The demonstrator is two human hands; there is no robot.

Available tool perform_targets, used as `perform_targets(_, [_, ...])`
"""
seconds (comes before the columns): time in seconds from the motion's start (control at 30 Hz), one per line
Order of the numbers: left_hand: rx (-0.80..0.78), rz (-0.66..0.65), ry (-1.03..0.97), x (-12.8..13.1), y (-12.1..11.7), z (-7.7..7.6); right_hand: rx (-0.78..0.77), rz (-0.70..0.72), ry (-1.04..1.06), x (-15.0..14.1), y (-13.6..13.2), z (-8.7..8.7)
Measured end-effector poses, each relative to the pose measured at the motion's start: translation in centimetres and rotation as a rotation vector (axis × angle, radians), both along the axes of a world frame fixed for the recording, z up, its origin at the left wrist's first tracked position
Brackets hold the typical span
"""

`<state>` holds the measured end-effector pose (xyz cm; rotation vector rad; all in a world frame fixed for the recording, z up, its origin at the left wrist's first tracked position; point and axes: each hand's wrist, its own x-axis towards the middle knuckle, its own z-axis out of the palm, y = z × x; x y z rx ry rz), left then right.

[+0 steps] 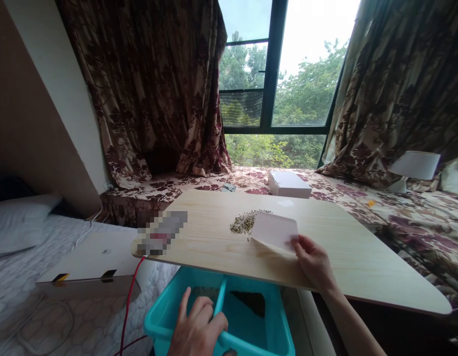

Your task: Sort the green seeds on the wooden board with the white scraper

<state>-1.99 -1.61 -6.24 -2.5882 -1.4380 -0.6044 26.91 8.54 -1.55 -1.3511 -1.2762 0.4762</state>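
My right hand (313, 262) pinches the near right corner of a thin white plastic sheet (275, 230), held tilted over the wooden tabletop (362, 247). The sheet's left edge is beside a scattered heap of small greenish-brown beans or seeds (244, 223). Below the table's front edge, a turquoise bin (254, 341) has two compartments split by a divider. My left hand (199, 321) is closed over the bin's near rim by the divider, its fingers reaching into the left compartment. Small grains lie in that compartment, and a dark patch of grains (251, 302) lies in the right one.
A pixelated object (164, 235) lies on the table's left end, near a red cable (130, 301). A flat white carton (95, 257) rests on the bed at left. Beyond the table are a white box (289, 185) and a lamp (414, 165) on the window ledge.
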Motion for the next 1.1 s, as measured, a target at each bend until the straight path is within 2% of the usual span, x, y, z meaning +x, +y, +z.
perform_targets(0.17, [0.075,0.021,0.016,0.7,-0.2,-0.5,0.024,-0.056,0.025,0.4,-0.2,0.0])
perform_targets(0.27, [0.027,0.002,0.002,0.2,-0.3,0.1,0.044,-0.035,0.042,0.5,-0.1,-0.2])
perform_targets(0.4, [-0.101,-0.116,0.010,-0.6,-0.3,0.9,0.059,-0.014,0.035,0.6,0.2,-0.7])
perform_targets(0.47, [-0.094,-0.106,0.013,-0.5,-0.2,0.6,0.054,0.005,0.024,0.6,0.3,-0.8])
perform_targets(0.57, [0.021,0.010,-0.009,0.2,0.0,-0.6,0.043,0.033,0.008,0.7,0.3,-0.8])
perform_targets(0.7, [0.087,0.026,0.002,0.7,0.0,-1.9,0.049,0.024,-0.005,0.6,0.1,-0.7])
perform_targets(0.93, [0.015,0.018,-0.007,0.0,-0.3,-1.2,0.052,0.055,0.001,0.6,0.2,-0.7])
perform_targets(1.1, [0.081,0.019,-0.011,0.1,-0.1,-1.8,0.051,0.100,0.027,0.6,0.2,-0.7])
